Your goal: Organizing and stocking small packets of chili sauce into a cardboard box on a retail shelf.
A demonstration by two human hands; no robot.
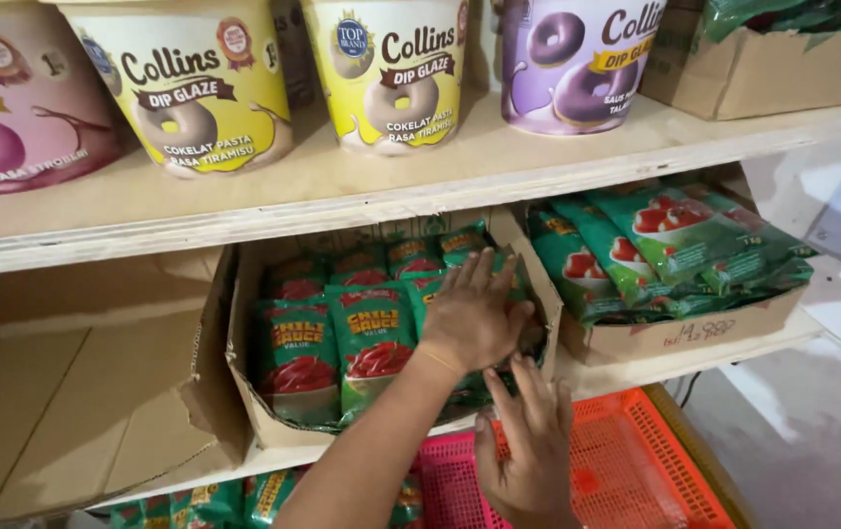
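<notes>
The left hand (474, 315) is in the cardboard box (244, 392) on the lower shelf, fingers spread flat and pressed on the green sauce pouches (371, 343) packed upright inside. It grips nothing; the palm simply lies on the right-hand packs of the row. Just below, the right hand (528, 446) is up at the front edge of the same box, fingers loose and extended, touching the box's front near its right corner. It looks released rather than clenched, though from behind it's hard to tell whether the fingertips pinch a pouch.

The pouches fill the box in several rows, red pictures on green wrappers, and the box sits on the wooden shelf (636, 370) with its left flap folded open. Right beside it, a second box (675, 333) holds more green pouches lying slanted on top of one another. On the shelf above stand big tubs (195, 88), two yellow, one pink at the left, one purple at the right. Under the hands lie a pink basket (445, 480) and an orange basket (636, 460), side by side.
</notes>
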